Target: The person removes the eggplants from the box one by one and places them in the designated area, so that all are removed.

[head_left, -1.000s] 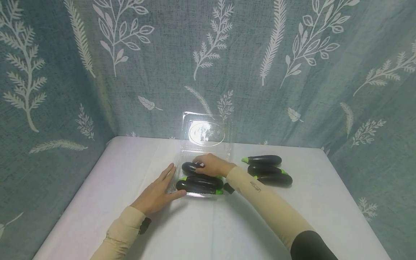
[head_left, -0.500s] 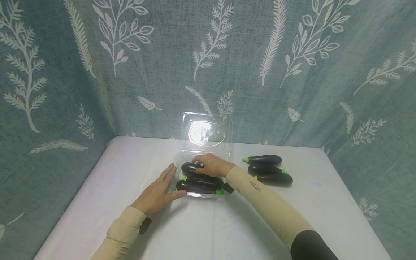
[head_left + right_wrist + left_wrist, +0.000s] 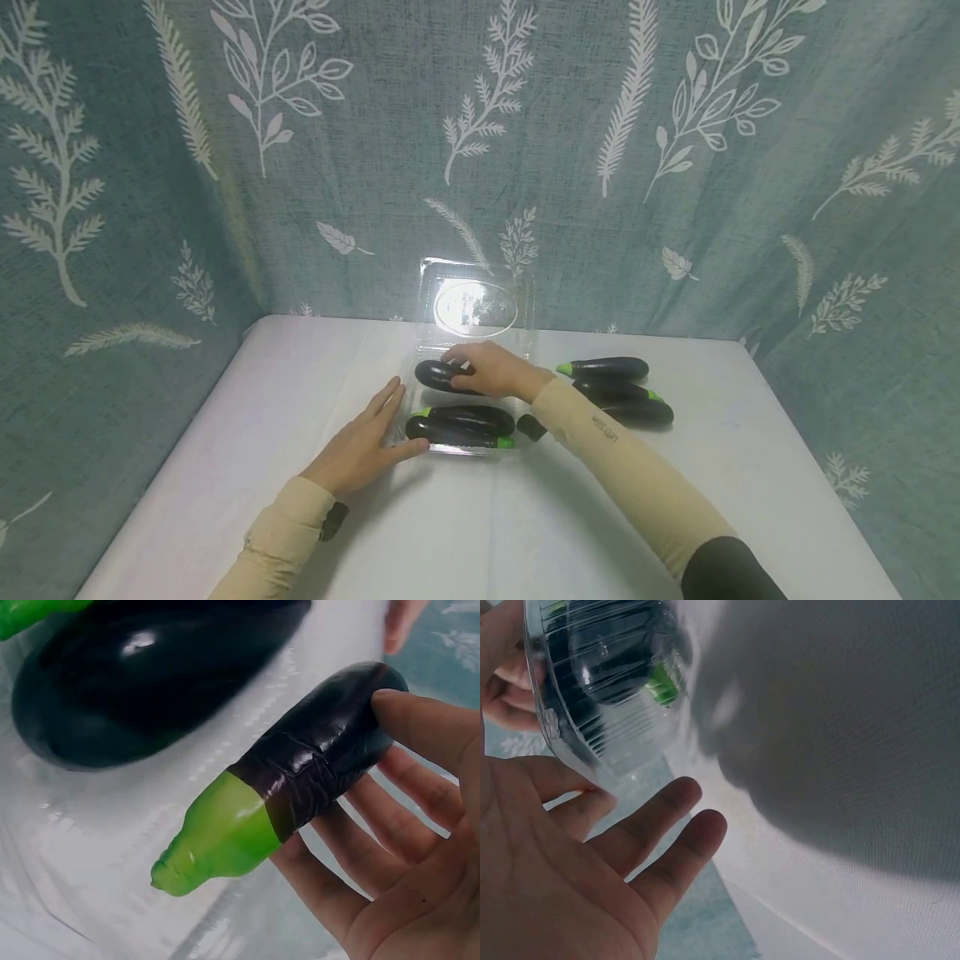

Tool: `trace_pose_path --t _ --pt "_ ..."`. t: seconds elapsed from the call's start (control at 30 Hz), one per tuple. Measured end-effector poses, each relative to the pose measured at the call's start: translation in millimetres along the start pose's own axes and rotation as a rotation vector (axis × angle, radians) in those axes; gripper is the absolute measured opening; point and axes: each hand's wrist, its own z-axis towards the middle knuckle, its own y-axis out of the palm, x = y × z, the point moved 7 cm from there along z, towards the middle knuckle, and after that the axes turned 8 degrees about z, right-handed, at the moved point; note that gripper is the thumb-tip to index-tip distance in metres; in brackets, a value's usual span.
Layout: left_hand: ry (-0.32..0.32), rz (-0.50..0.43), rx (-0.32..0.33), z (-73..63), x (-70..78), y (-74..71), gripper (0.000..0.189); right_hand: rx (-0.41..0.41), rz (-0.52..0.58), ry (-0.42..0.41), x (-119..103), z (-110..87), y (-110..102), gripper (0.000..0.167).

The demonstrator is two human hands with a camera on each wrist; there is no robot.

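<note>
An eggplant [image 3: 432,374] with a green stem end lies in the grip of my right hand [image 3: 491,369], over the back part of a clear plastic clamshell box [image 3: 450,451]. The right wrist view shows the thumb on top of this eggplant [image 3: 315,757] and the fingers beneath. Two more eggplants [image 3: 468,419] lie side by side in the front of the box. My left hand [image 3: 363,446] rests against the box's left side with fingers spread and straight. In the left wrist view its fingertips are at the ribbed wall of the box [image 3: 604,727].
The box's lid [image 3: 476,308] stands raised at the back, near the patterned curtain [image 3: 390,167]. Several eggplants [image 3: 611,367] lie in a group on the white table [image 3: 375,542] to the right, partly behind my right forearm.
My right hand has moved back and slightly up with the eggplant, opening a gap between it and the two in front. The left hand has stayed in place.
</note>
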Motion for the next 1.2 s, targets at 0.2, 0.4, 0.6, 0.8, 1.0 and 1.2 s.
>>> trace_pose_path --t 0.2,0.4,0.6,0.8,1.0,1.2 --pt "0.007 -0.006 0.007 0.3 -0.8 0.1 0.103 0.065 0.02 -0.126 -18 -11.2 -18 0.041" --pt "0.015 -0.011 0.011 0.5 0.1 0.0 0.102 0.118 0.15 -0.116 -20 -26.2 -43 0.043" --pt "0.02 -0.021 0.014 -0.4 1.8 -1.8 0.101 0.174 0.189 -0.076 -18 -42.4 -57 0.045" --pt "0.018 -0.02 0.009 -0.5 -0.1 0.2 0.101 0.219 0.228 -0.138 -19 -54.8 -59 0.045" --pt "0.02 -0.024 0.011 -0.8 -1.1 0.8 0.102 0.293 0.22 -0.178 -19 -69.5 -60 0.043" --pt "0.021 -0.024 0.015 -0.1 -0.9 0.4 0.103 0.384 0.176 -0.183 -16 -88.5 -61 0.046"
